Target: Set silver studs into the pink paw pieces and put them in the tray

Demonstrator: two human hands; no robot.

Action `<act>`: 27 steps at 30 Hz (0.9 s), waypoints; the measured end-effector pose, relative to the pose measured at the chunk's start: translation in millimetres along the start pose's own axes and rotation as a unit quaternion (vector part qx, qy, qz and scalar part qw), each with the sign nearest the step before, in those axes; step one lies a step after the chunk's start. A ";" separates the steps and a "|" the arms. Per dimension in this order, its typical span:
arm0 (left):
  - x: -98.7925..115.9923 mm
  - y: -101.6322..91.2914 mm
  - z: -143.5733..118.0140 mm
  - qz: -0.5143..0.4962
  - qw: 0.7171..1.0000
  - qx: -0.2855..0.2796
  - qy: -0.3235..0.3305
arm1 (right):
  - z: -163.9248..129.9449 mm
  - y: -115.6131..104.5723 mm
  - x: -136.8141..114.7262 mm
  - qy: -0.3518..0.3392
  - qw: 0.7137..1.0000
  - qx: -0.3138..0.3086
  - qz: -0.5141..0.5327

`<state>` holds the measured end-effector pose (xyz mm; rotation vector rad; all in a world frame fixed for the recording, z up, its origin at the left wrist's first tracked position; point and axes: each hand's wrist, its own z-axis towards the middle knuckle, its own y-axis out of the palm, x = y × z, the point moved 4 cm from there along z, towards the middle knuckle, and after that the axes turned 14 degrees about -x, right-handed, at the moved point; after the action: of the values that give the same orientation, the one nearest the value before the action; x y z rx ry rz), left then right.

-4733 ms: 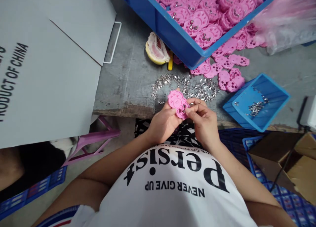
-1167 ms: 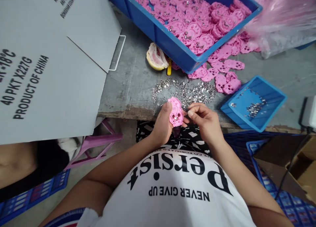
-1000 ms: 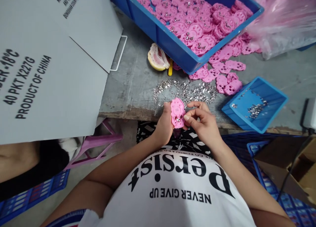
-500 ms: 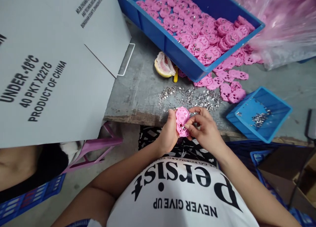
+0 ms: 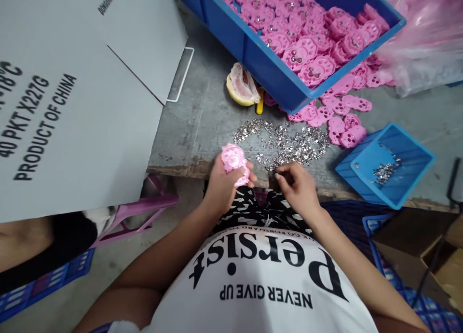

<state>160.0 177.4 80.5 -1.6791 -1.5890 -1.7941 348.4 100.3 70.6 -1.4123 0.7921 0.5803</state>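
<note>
A pink plastic part (image 5: pixel 233 158) with round openings is gripped in my left hand (image 5: pixel 220 188), the thumb lying across its lower end. My right hand (image 5: pixel 298 186) is at the front edge of the table, beside the small shiny metal pieces (image 5: pixel 296 147) scattered there. Its thumb and forefinger are drawn together; whatever may be between them is too small to make out. More pink plastic parts (image 5: pixel 349 130) lie on the table beyond the metal pieces.
A large blue bin (image 5: pixel 249 53) full of pink parts stands at the back. To the right is a small blue tray (image 5: pixel 361 166) with metal pieces. Half a pomelo-like fruit (image 5: pixel 240 84) lies by a yellow handle (image 5: pixel 259 104). A big printed carton (image 5: pixel 90 120) fills the left side.
My left hand has moved left with the pink part, away from my right hand. My right hand has let go of the part and come down to the table edge by the metal pieces.
</note>
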 end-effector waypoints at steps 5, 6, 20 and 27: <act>11.1 -34.5 -4.1 0.061 0.996 0.047 0.036 | 31.0 -2.5 -12.5 -0.051 0.977 -0.014 -0.206; 10.4 -36.7 -4.8 0.065 0.997 0.042 0.030 | 40.4 -4.8 -13.9 -0.049 0.972 -0.017 -0.228; -2.9 -43.1 2.0 0.083 0.995 0.034 -0.033 | 131.0 13.0 -41.5 0.021 0.893 -0.177 -0.413; 2.9 -37.6 -2.2 0.101 0.994 0.034 -0.025 | 117.3 3.3 -46.2 0.008 0.942 -0.156 -0.296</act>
<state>129.6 191.9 63.3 -1.7952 -1.4252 -1.5938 333.1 221.5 102.1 -1.8474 0.2554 0.2266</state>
